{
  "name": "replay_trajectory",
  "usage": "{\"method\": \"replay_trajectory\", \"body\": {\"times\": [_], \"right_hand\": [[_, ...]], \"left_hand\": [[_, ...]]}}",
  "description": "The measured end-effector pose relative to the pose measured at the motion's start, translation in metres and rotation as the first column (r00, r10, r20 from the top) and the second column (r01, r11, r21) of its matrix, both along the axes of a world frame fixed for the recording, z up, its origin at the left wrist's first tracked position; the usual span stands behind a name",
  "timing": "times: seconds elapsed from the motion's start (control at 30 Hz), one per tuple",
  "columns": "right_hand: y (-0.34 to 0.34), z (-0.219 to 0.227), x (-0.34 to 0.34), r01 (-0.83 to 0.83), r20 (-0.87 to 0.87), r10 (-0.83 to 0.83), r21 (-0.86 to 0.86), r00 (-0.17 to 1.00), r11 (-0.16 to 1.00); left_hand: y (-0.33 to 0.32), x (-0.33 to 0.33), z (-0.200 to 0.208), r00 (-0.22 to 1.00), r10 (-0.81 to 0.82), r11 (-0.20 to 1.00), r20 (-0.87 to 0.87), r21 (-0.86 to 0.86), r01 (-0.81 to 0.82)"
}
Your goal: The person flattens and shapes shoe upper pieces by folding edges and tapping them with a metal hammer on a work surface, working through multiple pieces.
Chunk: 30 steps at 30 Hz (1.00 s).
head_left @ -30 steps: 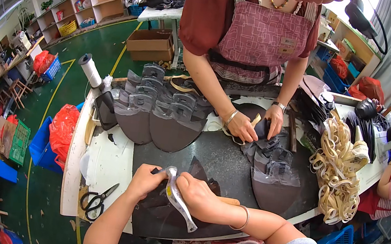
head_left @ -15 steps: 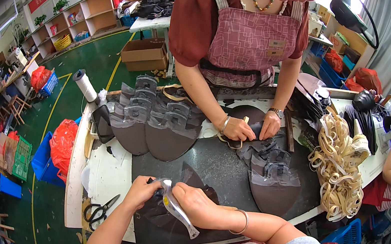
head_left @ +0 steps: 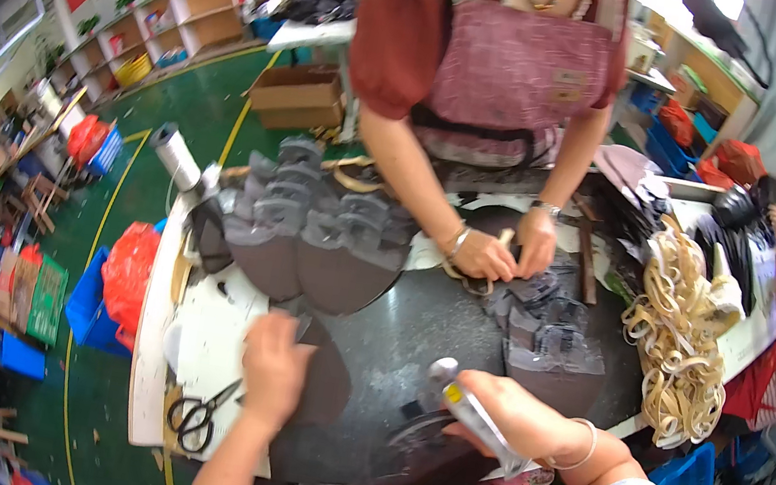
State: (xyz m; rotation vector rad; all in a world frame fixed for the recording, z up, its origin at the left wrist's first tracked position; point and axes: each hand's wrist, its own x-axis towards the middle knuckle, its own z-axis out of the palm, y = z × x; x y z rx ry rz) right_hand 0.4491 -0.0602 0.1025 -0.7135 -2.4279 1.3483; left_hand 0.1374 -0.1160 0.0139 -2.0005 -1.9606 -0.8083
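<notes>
My right hand is closed around a silver metal hammer, its head toward the table's middle. Below it a dark rounded piece lies at the near edge of the table, partly hidden by the hand and hammer. My left hand is smeared by motion, so its fingers do not show clearly. It is beside another dark rounded piece, at that piece's left edge; whether it grips the piece I cannot tell. Black-handled scissors lie left of my left forearm.
Across the table a co-worker's hands work on dark pieces. Overlapping layered pieces lie at the far left, others at the right. A heap of cream straps sits on the right, a thread cone at the far-left corner.
My right hand with the hammer has moved right, away from my left hand. My left hand has shifted slightly, and a dark rounded piece now shows beside it. The view has tilted a little.
</notes>
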Motion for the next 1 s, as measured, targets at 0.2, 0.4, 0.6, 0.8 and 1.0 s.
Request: {"method": "replay_trajectory", "body": {"times": [0.2,0.4,0.6,0.8,1.0], "right_hand": [[-0.001,-0.057,0.017,0.097,0.149,-0.085,-0.076,0.985,0.992],[0.009,-0.058,0.016,0.258,0.182,-0.288,0.173,0.940,0.951],[-0.001,-0.051,0.034,0.135,0.246,-0.161,0.121,0.956,0.983],[-0.008,-0.076,0.047,0.030,0.213,-0.025,-0.021,0.977,0.999],[-0.008,-0.082,0.041,0.087,0.285,-0.079,-0.017,0.955,0.996]], "left_hand": [[-0.037,0.116,-0.013,0.537,-0.024,0.734,0.843,-0.349,0.582],[-0.024,0.117,-0.030,0.866,-0.171,0.849,0.469,-0.376,0.372],[0.007,0.119,-0.036,0.672,-0.330,0.703,0.663,-0.303,0.644],[0.016,0.121,-0.037,0.671,-0.396,0.615,0.626,-0.361,0.701],[0.014,0.117,-0.045,0.688,-0.582,0.637,0.433,-0.284,0.717]]}}
